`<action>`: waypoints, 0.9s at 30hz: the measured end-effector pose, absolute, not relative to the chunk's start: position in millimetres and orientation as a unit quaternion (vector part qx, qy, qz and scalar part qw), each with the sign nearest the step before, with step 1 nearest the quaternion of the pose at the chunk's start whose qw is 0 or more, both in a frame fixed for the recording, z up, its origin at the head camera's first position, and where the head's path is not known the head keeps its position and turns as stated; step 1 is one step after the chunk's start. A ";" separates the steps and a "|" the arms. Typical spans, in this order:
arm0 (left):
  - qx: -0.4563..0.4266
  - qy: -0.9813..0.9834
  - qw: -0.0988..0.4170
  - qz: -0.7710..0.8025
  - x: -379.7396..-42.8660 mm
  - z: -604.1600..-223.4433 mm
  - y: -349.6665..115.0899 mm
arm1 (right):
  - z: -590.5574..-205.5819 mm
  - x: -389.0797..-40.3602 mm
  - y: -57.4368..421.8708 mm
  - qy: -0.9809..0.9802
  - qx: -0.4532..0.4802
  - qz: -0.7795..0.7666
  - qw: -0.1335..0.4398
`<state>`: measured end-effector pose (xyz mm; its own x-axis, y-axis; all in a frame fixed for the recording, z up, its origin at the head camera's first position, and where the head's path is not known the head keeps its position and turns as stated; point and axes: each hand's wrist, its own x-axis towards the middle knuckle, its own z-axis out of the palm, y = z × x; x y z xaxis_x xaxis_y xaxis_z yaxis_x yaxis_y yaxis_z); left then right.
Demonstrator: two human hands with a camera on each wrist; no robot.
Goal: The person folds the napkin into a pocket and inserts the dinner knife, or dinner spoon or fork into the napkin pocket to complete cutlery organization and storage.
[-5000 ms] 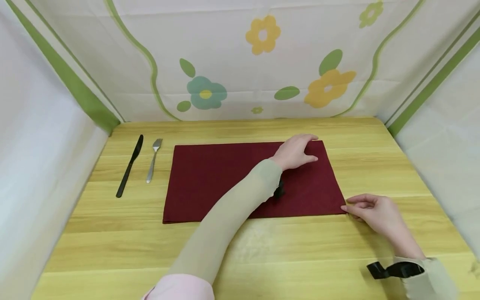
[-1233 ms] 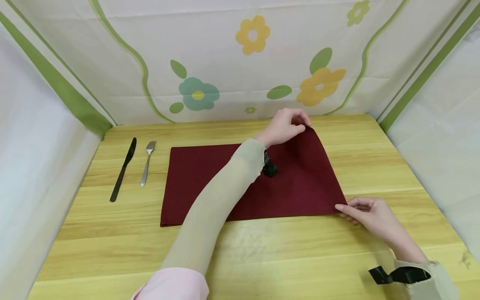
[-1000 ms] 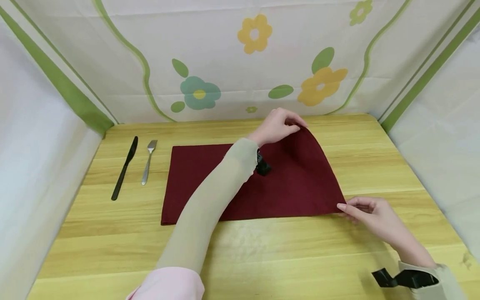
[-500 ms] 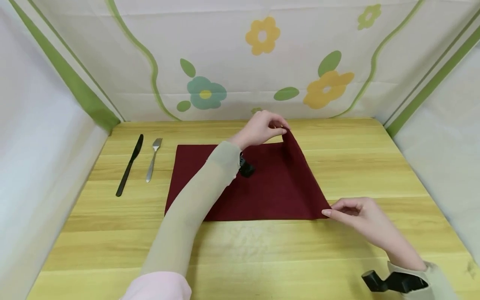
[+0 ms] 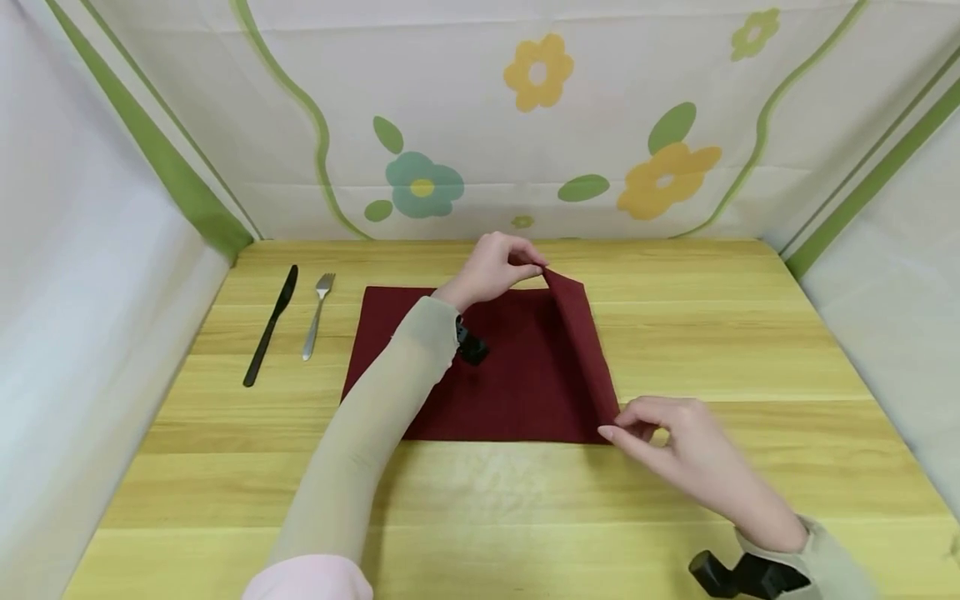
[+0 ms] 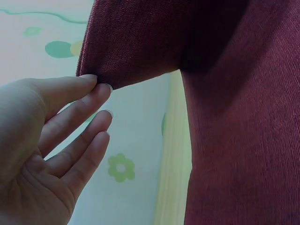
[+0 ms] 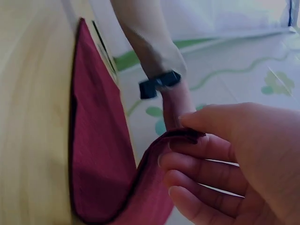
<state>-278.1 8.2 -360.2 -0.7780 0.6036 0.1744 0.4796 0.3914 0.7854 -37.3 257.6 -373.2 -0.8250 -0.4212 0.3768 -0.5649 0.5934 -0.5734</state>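
Note:
A dark red cloth napkin [image 5: 510, 392] lies on the wooden table, its right end lifted and bent over toward the left. My left hand [image 5: 491, 271] reaches across it and pinches the far corner of the lifted end between thumb and forefinger; in the left wrist view the other fingers of that hand [image 6: 61, 136] stay loosely spread. At the near corner, my right hand [image 5: 686, 446] pinches the same edge. The right wrist view shows the layered edge between thumb and forefinger of that hand [image 7: 220, 154], with the cloth [image 7: 98, 136] curving up from the table.
Left of the napkin, a black table knife [image 5: 272, 325] and a silver fork [image 5: 318, 315] lie side by side. A white curtain with printed flowers [image 5: 480, 108] hangs at the table's back edge [image 5: 675, 258]. Black camera mounts [image 5: 472, 346] sit on both wrists.
From lying flat five seconds ago, the napkin's right end has been raised and carried left. Both hands have moved left with it, the left hand now gripping the far corner.

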 end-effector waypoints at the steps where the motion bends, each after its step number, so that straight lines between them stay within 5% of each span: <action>1: 0.325 0.831 0.067 0.447 -278.3 -361.1 6.7 | -374.4 -38.2 252.8 -0.882 0.294 0.352 0.108; 9: 0.309 0.810 0.093 0.490 -276.5 -368.7 -7.6 | -384.8 -44.2 220.7 -0.858 0.336 0.373 0.108; 18: 0.205 0.750 0.182 0.602 -269.7 -386.7 -31.6 | -397.0 -52.5 197.2 -0.863 0.320 0.390 0.011; 27: 0.173 0.746 0.155 0.625 -262.5 -394.8 -35.5 | -402.4 -59.1 184.8 -0.854 0.336 0.398 -0.001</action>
